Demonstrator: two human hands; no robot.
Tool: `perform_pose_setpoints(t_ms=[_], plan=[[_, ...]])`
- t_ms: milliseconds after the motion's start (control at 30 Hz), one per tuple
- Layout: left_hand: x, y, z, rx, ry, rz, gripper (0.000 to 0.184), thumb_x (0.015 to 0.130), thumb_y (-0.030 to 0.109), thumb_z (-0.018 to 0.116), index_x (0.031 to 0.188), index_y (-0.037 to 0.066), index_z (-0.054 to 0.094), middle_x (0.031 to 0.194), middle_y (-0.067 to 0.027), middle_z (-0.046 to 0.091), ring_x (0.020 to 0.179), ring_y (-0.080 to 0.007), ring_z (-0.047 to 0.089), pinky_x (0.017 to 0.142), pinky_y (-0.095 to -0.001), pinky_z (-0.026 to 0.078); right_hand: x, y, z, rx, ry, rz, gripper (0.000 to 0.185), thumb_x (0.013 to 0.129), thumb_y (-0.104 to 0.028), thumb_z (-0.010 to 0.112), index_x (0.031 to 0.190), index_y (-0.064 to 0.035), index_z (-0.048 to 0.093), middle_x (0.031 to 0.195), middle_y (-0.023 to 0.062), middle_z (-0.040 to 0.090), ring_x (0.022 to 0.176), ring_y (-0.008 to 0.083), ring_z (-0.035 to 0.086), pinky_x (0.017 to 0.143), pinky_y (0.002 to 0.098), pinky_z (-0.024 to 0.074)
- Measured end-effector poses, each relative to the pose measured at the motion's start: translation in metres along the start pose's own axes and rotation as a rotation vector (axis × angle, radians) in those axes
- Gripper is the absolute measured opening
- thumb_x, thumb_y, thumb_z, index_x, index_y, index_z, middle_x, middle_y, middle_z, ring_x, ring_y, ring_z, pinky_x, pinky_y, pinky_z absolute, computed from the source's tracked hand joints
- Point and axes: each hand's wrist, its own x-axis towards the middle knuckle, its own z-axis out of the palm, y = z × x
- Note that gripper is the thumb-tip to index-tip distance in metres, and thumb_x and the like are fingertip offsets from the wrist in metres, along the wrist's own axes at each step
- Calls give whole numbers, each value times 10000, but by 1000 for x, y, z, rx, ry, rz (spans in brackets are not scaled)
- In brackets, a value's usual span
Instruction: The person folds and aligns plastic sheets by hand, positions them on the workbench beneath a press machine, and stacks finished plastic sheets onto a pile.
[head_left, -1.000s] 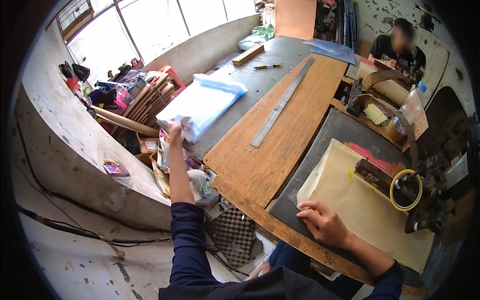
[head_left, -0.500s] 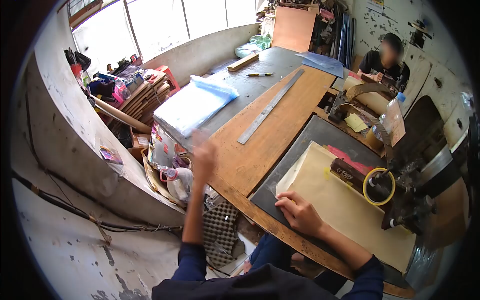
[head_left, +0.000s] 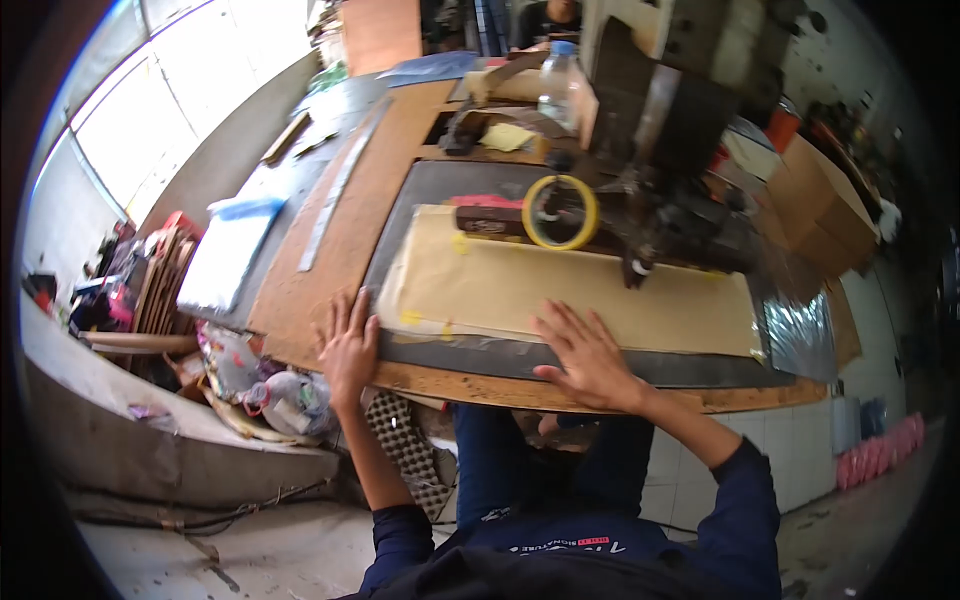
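Lying spread and empty, the right hand [head_left: 588,362] probably steadies the tan sheet [head_left: 500,280] near its edge. The left hand [head_left: 348,352], open, holding nothing, perhaps braces against the wooden board [head_left: 300,312].

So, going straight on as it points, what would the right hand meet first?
Across the tan sheet, the right hand would probably meet the dark brown bar first, though depth is unclear.

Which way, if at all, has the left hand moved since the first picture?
Yes: rightward, toward the dark mat. The left hand was at the plastic sheets; now it is by the mat's near-left corner.
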Motion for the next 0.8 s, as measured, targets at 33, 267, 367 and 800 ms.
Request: perform_pose_setpoints(t_ms=[33,267,367,800], plan=[[0,0,1,1,-6,-17,467,937,422,354,1381,278,364,1465,-58,284,1365,-233,231,1101,-491,108,-25,13,-9,-51,29,79,691,891,-598,300,1390,-120,313,1448,140,273,1349,295,245,1072,535,184],[-23,42,2,174,130,-244,603,915,490,381,1430,203,258,1487,-233,68,1375,-411,5,1061,-604,88,-200,87,-36,-192,293,922,619,925,-497,354,1410,-120,278,1464,114,255,1362,285,216,1077,542,170],[-52,106,10,75,189,139,785,814,568,512,1440,199,216,1479,-256,-51,1360,-449,-57,1053,-627,40,-200,81,-27,-323,293,1024,643,923,-490,371,1419,-99,253,1476,129,222,1376,287,174,1084,550,131],[-126,180,13,-80,-9,749,634,727,236,668,1327,213,462,1434,-97,346,1328,-225,325,1091,-470,179,-148,36,-38,-284,245,689,751,816,-493,559,1420,-154,269,1445,210,245,1349,356,229,1066,586,120]])
